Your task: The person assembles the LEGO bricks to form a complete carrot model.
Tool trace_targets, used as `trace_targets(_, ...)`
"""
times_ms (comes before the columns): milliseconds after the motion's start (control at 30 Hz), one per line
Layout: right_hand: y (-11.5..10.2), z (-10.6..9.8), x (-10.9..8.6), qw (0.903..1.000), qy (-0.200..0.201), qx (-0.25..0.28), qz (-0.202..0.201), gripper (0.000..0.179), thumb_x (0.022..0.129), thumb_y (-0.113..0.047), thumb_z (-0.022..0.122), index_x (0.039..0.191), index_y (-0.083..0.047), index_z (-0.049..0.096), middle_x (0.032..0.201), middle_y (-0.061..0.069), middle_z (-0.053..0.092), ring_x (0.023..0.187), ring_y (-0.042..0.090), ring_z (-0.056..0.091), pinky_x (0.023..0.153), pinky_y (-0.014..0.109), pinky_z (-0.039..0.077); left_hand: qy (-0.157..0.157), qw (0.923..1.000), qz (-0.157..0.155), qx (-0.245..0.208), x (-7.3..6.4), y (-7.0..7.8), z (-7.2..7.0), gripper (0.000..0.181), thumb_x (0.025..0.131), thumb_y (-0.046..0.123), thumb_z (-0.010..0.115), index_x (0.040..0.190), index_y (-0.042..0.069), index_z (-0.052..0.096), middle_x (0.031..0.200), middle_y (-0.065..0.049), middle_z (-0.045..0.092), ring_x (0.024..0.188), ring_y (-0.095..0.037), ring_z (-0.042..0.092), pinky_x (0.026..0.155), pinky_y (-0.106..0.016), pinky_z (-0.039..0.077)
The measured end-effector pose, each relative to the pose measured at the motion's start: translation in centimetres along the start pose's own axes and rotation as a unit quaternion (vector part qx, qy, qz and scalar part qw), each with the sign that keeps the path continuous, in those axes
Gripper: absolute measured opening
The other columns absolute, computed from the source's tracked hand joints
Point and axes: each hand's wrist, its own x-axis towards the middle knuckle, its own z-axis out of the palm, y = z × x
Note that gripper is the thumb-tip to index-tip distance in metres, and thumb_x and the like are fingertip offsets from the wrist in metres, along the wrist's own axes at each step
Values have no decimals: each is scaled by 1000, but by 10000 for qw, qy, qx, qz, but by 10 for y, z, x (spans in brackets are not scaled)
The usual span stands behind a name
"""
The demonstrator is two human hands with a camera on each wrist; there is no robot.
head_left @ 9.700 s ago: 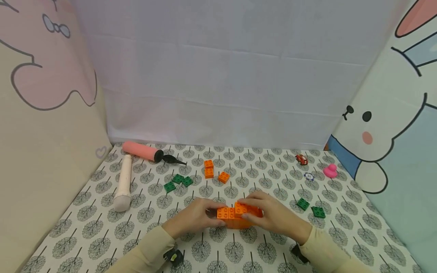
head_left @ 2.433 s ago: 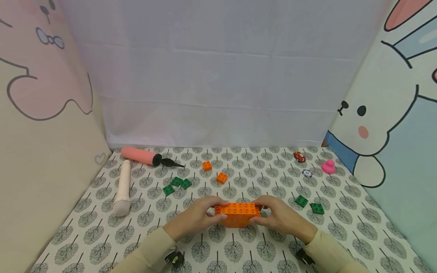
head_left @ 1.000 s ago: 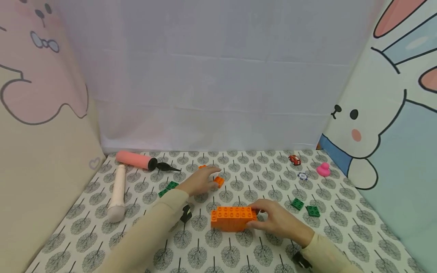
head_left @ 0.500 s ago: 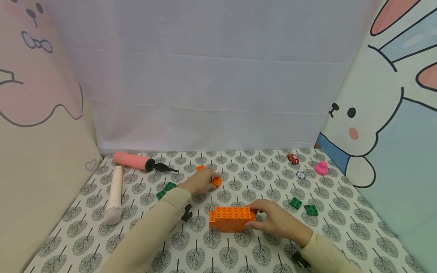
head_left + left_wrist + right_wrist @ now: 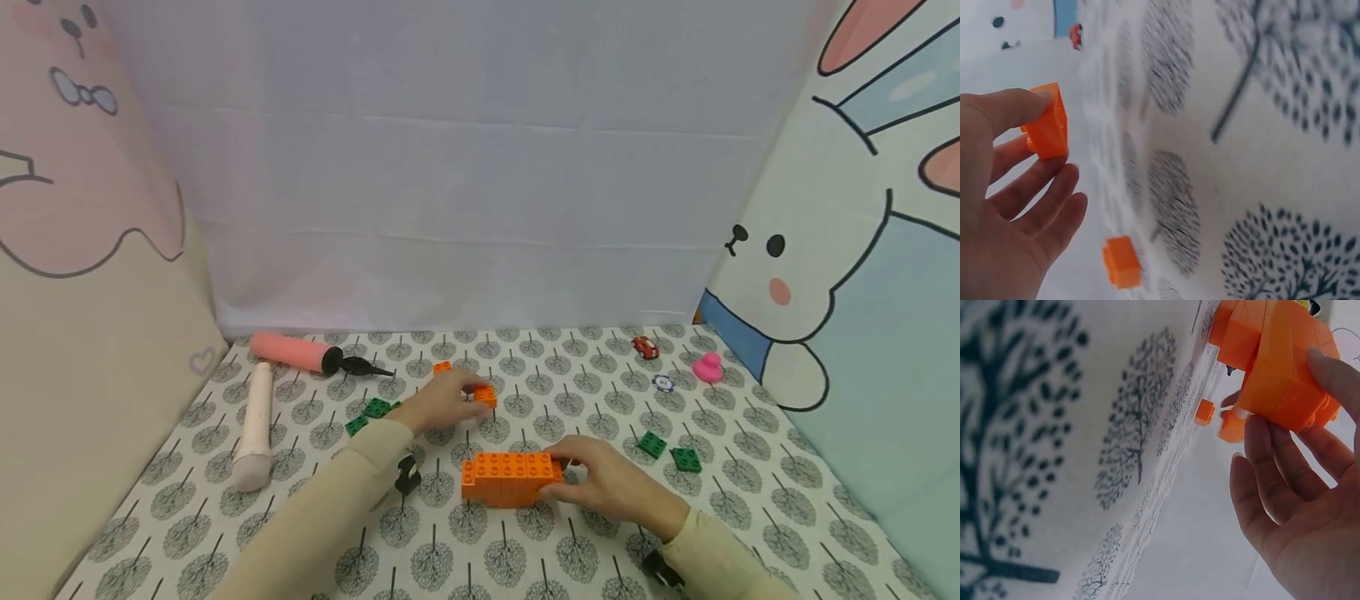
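Note:
My left hand (image 5: 442,400) pinches a single orange toy brick (image 5: 1049,128) between thumb and fingers, towards the back of the table. In the left wrist view the thumb lies on one face of the brick, with fingertips at the opposite side. Nearer the front, my right hand (image 5: 600,477) grips the right end of a block built of several orange bricks (image 5: 502,482), studs up, with a lower step at its left end. The right wrist view shows the thumb (image 5: 1335,372) on one side of the block and fingers on the other. Another loose orange brick (image 5: 442,367) lies behind my left hand.
Green bricks (image 5: 377,407) lie left of the left hand, partly hidden, and two more green bricks (image 5: 686,459) lie at the right. Further off are a pink pump (image 5: 294,352), a whitish rod (image 5: 257,427), a red toy car (image 5: 645,347), a chip (image 5: 663,383) and a pink duck (image 5: 708,367).
My left hand has left the block, reached to the back and taken a loose orange brick, now shifted slightly right. The block has grown by bricks; my right hand keeps its grip on it.

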Motion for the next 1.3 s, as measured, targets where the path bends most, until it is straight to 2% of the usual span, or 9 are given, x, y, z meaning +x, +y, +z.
trace_targets(100,0,-1,1,10000,-26,-23,2,45,86,-50,73,122,-22,69,110,-16,67,101,5,62,92,38,53,135,9994,265,-167,-11,17,-3,45,96,30,67,137,12,60,122,3,63,109,-16,58,93,-36,50)
trace_targets(300,0,-2,1,9999,-5,-161,-18,45,86,-51,72,120,-22,69,111,-16,68,102,5,62,93,38,53,327,9940,959,-405,-38,53,-4,44,95,34,68,133,14,63,118,10,63,106,-9,58,97,-34,50)
trace_targets(433,0,-2,0,9997,77,-208,-79,44,87,-50,72,120,-22,69,112,-15,68,102,6,62,93,38,53,360,9888,1349,-532,-53,67,2,43,94,34,69,132,15,64,116,9,63,105,-9,58,95,-37,52)
trace_targets(533,1,-1,-1,9995,125,-244,-186,43,87,-50,72,120,-23,69,112,-15,68,102,6,63,93,37,53,396,9870,1505,-391,-62,73,9,43,93,36,71,131,17,65,116,10,63,105,-8,58,95,-37,52)
trace_targets(767,1,1,-1,9991,179,-242,-283,41,87,-47,73,119,-22,69,111,-14,68,101,6,63,91,37,54,440,9866,1561,159,-75,84,21,40,92,34,71,129,18,66,115,11,63,108,-7,56,97,-30,49)
trace_targets(933,1,1,-1,9989,212,-245,-336,40,87,-45,74,118,-21,69,112,-14,68,102,7,63,91,36,54,513,9847,1590,487,-75,86,25,41,93,35,70,130,18,66,117,9,63,110,-7,55,97,-30,48)
trace_targets(1300,1,1,-1,9987,215,-220,-396,40,87,-44,74,119,-21,69,113,-13,68,102,7,64,92,37,54,524,9855,1553,450,-73,85,29,42,93,35,69,131,18,65,118,11,62,111,-6,54,98,-28,48)
